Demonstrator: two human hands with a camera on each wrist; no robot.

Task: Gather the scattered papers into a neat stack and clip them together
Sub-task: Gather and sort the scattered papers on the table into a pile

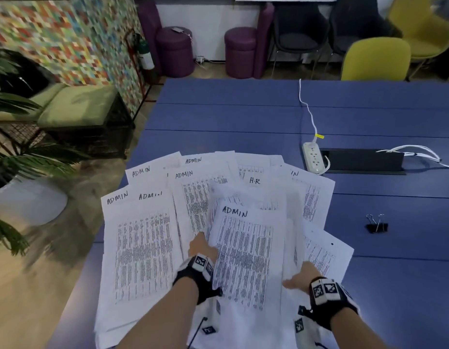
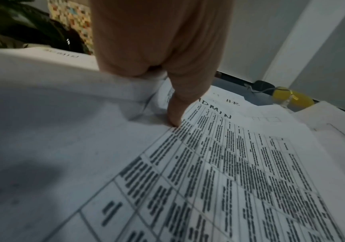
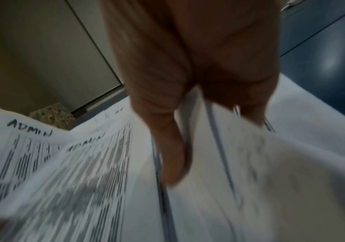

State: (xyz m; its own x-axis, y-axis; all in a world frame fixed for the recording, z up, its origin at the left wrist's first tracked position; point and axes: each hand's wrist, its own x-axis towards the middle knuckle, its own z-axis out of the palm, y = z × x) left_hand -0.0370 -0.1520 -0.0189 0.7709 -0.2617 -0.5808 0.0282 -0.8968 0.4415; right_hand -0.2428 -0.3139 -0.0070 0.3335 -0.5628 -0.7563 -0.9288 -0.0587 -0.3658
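Gripped white printed paper sheets (image 1: 241, 253) from both sides: left hand (image 1: 202, 248) pinching left edge, right hand (image 1: 302, 275) right edge, thumbs on top. Black metal binder clips (image 1: 377, 226) lay well right of sheets, on blue table (image 1: 243, 114).

White printed paper sheets (image 1: 143, 248), dense black tables, handwritten "ADMIN" or "H.R" at top, fanned overlapping across near edge of blue table. One ADMIN sheet (image 1: 243, 255) topmost at centre, raised above the spread. Two black binder clips with silver wire handles (image 1: 376, 224) side by side, right, apart from sheets.
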